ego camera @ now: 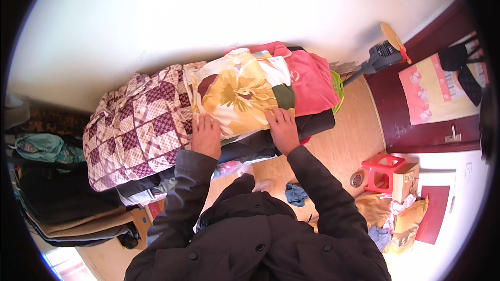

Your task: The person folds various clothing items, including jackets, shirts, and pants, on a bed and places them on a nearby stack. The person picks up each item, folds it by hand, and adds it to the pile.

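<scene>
A folded floral cloth (242, 93) in yellow, white and green lies on top of a long pile of textiles against the wall. My left hand (207, 136) is at its near left corner, beside a folded purple-and-cream checked quilt (144, 125). At the near right corner, my right hand (283, 129) has its fingers bent over the fabric edge. Both hands hold this near edge, palms down, with the undersides of the fingers hidden. To the right of the floral cloth is a pink plush garment (312, 82), and dark fabric (250, 146) shows below.
Dark clothes and blankets (66, 191) are heaped at the left. Beyond the pile's right end are a green plastic basket (336, 93) and a grey fan (383, 52). A red plastic stool (383, 171), a cardboard box (405, 181) and blue cloth (296, 194) are on the right-hand floor side.
</scene>
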A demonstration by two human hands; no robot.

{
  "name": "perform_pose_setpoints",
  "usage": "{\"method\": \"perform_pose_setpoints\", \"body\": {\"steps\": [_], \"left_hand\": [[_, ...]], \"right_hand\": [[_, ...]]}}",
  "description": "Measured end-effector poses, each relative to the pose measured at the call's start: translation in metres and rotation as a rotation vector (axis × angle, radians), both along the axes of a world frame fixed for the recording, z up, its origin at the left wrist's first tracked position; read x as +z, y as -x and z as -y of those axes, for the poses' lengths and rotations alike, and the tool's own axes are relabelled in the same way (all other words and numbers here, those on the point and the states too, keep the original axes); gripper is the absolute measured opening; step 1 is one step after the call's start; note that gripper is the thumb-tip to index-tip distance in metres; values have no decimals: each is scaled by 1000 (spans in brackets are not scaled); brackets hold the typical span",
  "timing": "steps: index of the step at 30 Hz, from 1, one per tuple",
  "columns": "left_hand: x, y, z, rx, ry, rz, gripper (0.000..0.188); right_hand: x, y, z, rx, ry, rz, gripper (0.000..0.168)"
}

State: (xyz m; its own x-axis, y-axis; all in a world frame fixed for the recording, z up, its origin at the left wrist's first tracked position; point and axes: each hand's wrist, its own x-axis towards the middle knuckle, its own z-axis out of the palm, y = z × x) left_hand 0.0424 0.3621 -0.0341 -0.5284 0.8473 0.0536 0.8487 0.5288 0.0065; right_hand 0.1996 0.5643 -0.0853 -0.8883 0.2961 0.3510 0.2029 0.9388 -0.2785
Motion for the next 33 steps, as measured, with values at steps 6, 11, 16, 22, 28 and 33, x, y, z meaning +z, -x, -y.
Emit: {"method": "perform_pose_setpoints", "body": {"steps": [6,11,16,22,28,33], "left_hand": [[-13,-17,4,2,85,-109,46],[-34,-20,5,-30,233,-292,48],[-24,-28,3,-9,249,-285,52],[-23,-93,-14,-31,252,-169,64],[-143,-154,-29,-1061,859,897,57],[-198,-178,-27,-1413,1103,464,53]], "right_hand": [[-5,-10,8,-69,-11,-8,46],[0,-24,14,-105,-19,11,42],[-15,-91,41,-166,74,-159,35],[-90,-266,109,-726,498,356,29],[-147,-424,258,-1582,1038,443,28],[-176,-406,466,-2476,1114,-422,26]]}}
